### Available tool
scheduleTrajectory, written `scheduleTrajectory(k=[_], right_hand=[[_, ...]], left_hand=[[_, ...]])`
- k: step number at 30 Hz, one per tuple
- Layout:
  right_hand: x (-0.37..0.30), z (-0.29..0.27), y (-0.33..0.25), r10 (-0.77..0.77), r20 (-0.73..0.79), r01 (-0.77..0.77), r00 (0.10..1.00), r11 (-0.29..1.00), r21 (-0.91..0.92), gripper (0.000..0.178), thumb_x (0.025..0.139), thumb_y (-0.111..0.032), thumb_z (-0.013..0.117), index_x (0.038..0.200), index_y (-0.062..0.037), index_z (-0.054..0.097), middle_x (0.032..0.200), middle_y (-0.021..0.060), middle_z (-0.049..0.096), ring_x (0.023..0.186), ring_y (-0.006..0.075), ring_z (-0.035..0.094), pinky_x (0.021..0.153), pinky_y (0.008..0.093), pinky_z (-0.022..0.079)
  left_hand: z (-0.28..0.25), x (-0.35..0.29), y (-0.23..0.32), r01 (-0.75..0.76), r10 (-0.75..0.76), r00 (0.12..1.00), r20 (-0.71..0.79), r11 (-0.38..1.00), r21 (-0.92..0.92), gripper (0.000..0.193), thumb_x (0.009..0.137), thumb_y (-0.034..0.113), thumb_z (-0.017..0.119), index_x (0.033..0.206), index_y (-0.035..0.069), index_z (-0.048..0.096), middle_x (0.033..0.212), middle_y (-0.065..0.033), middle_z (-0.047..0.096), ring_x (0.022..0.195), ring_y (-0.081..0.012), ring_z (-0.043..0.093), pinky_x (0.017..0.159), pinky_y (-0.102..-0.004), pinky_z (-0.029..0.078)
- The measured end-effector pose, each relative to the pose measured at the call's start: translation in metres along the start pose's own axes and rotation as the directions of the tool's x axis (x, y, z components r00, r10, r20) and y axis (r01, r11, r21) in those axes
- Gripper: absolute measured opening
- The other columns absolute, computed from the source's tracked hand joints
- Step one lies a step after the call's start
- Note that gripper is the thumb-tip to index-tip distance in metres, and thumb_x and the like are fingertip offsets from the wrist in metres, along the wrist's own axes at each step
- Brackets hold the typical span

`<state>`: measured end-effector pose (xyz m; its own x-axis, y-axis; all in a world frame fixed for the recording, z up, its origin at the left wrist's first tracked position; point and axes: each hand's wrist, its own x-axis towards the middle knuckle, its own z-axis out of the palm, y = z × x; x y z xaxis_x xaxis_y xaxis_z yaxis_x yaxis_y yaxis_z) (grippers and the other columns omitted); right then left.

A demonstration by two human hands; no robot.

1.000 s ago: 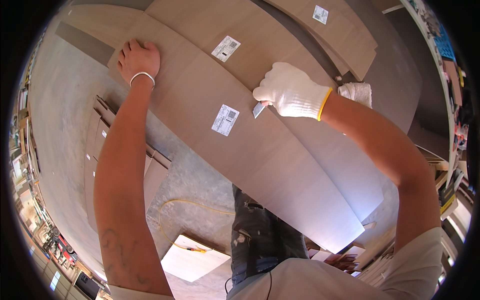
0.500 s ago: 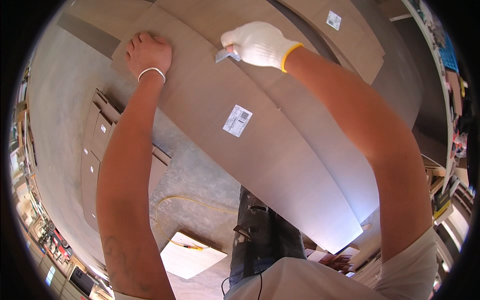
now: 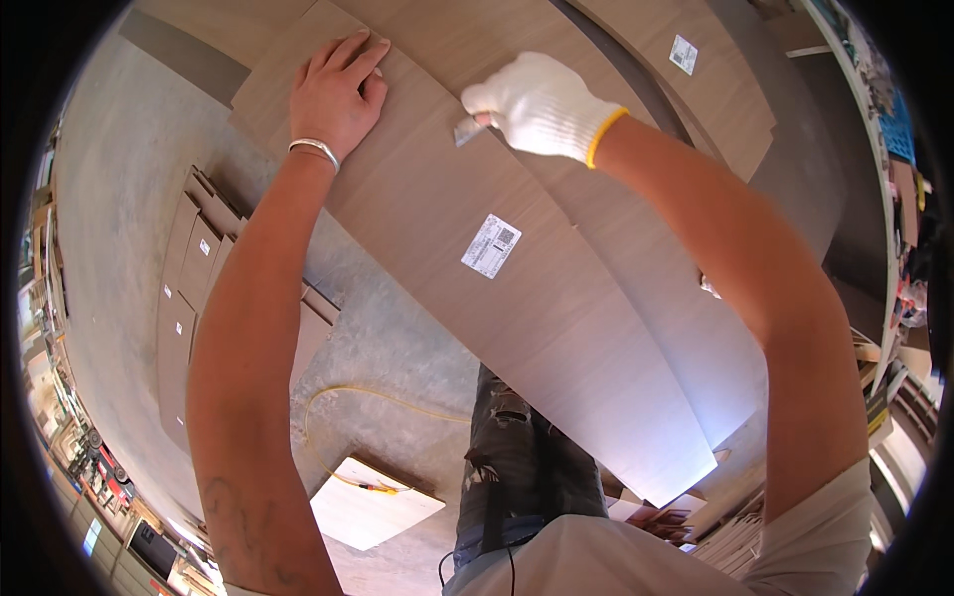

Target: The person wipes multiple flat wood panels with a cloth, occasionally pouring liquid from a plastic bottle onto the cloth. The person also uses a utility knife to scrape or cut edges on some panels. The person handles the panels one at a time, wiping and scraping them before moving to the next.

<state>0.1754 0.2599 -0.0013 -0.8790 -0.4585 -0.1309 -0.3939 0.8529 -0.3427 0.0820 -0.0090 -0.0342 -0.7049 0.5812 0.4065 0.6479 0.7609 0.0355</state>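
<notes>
A long brown wood panel lies slantwise in front of me, with a white printed label on its face. My bare left hand rests on the panel's far end, its fingers stretched out and apart. In a white knitted glove with a yellow cuff, my right hand is closed around a small flat metal blade. Only the blade's end shows; the glove hides the rest. It is over the panel's right edge, beside a second panel that lies partly under the first.
Another labelled panel lies at the far right. Left of my left arm, several brown boards rest on the concrete floor. A yellow cord runs to a pale board near my leg. Cluttered shelving lines the right side.
My left hand has slid right along the panel's far end, and its fingers have spread from a curled pose. The right hand, with the blade, has moved slightly right and nearer.
</notes>
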Motion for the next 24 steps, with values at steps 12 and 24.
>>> scheduleTrajectory(k=[12,24], right_hand=[[-0.113,0.004,-0.011,-0.040,0.153,0.049,0.987,0.997,-0.053,0.003,0.092,-0.014,0.070,0.091,-0.0168,0.069,0.081,0.0039,0.071,0.081,0.0272,0.069,0.078,0.0412,0.049],[-0.117,0.006,-0.011,-0.009,0.226,0.035,0.974,0.993,-0.110,0.006,0.090,-0.014,0.073,0.088,-0.0171,0.068,0.079,0.0038,0.070,0.081,0.0295,0.068,0.078,0.0423,0.050]], left_hand=[[-0.035,-0.053,0.118,0.033,-0.011,0.990,0.138,0.987,-0.156,0.046,0.092,0.017,0.066,0.138,0.014,0.067,0.156,-0.0121,0.055,0.148,-0.0314,0.047,0.122,-0.0590,0.035],[-0.045,-0.083,0.180,0.199,-0.183,0.957,0.226,0.979,-0.050,0.055,0.101,0.023,0.058,0.154,0.013,0.052,0.167,-0.0164,0.040,0.156,-0.0420,0.031,0.127,-0.0624,0.020]])
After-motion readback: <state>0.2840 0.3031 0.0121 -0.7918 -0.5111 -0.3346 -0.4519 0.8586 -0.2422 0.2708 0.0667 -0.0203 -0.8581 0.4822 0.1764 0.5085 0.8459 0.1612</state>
